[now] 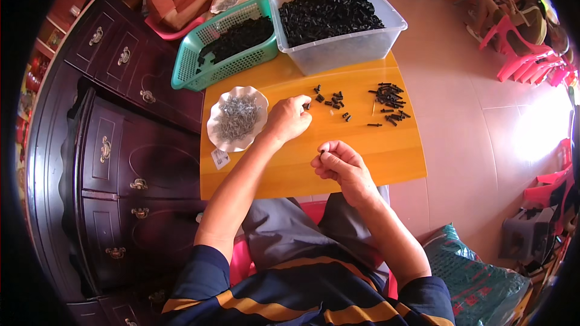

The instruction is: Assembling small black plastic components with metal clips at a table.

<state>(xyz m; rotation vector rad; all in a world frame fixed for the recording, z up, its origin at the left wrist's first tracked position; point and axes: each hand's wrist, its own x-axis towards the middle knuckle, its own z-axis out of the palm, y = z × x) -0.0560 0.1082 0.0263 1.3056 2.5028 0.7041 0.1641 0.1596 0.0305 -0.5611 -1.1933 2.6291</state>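
Nearest us, our right hand (344,170) pinches a small dark piece (324,151) between thumb and forefinger. A little farther, our left hand (289,121) grips a black part (307,107) at its fingertips, beside a scalloped dish (213,125) of clear bits (238,118). Loose black pieces (336,104) lie rightward on the wooden table (386,160); beyond stand a green basket (248,62) and translucent bin (344,54).
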